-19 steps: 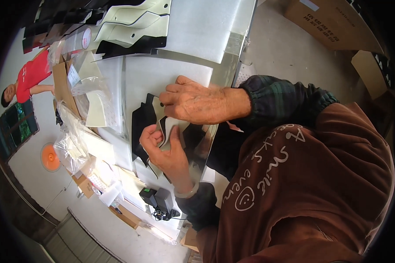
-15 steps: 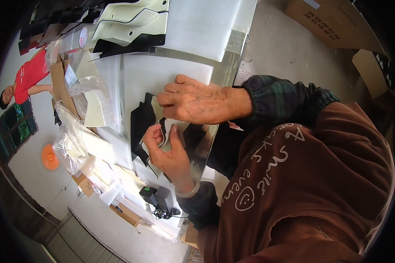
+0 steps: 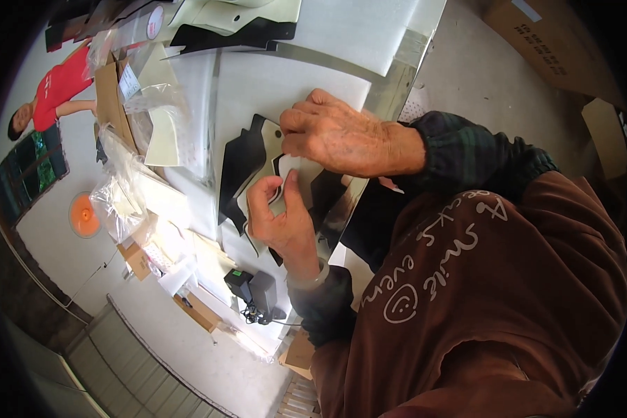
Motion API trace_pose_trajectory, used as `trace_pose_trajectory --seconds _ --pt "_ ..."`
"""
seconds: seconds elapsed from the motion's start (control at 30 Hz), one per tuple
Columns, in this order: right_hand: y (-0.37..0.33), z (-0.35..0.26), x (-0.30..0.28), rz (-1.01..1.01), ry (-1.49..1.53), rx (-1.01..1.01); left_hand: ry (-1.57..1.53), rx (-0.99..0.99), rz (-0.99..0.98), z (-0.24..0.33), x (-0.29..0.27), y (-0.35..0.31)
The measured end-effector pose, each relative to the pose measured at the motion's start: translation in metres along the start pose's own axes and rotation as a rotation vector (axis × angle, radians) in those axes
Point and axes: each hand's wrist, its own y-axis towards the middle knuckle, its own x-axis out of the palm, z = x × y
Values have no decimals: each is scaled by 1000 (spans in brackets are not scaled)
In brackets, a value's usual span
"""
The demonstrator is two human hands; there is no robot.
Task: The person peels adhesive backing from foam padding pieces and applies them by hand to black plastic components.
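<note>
My left hand (image 3: 283, 221) is closed, with a pale curved panel (image 3: 258, 182) edged in black pinched between its thumb and fingers. Just beyond it, my right hand (image 3: 338, 136) has its fingers curled together at the panel's near side. What those fingertips hold is hidden behind the knuckles. Under and beside the panel lies a black wavy-edged piece (image 3: 238, 161). A pale corner with a dark round hole shows by my right fingers. All of this rests over a white foam-like sheet (image 3: 240, 83) on the table.
More shaped panels, a black one (image 3: 233, 36) among them, lie at the far end. Clear plastic bags (image 3: 118, 188) and cardboard line the left side. Dark power adapters (image 3: 261, 292) with cables sit beyond my left forearm. A person in red (image 3: 61, 87) stands across the table.
The whole view has shifted, so table and hands appear farther right and up. My right hand has moved slightly off the panel, uncovering a corner with a hole. My left hand keeps its pinch.
</note>
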Motion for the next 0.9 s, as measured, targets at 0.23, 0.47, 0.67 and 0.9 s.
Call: trace_pose_trajectory --seconds 0.23,0.47,0.67,0.9 --pt "1 -5 8 124 -195 -83 117 -91 -15 8 0 6" --pt "0 -6 2 48 -148 -46 167 19 -122 3 -1 16" --pt "1 -4 0 21 -84 -33 160 19 -94 5 0 13" --pt "2 -3 -1 3 -51 -12 137 58 -43 4 5 10"
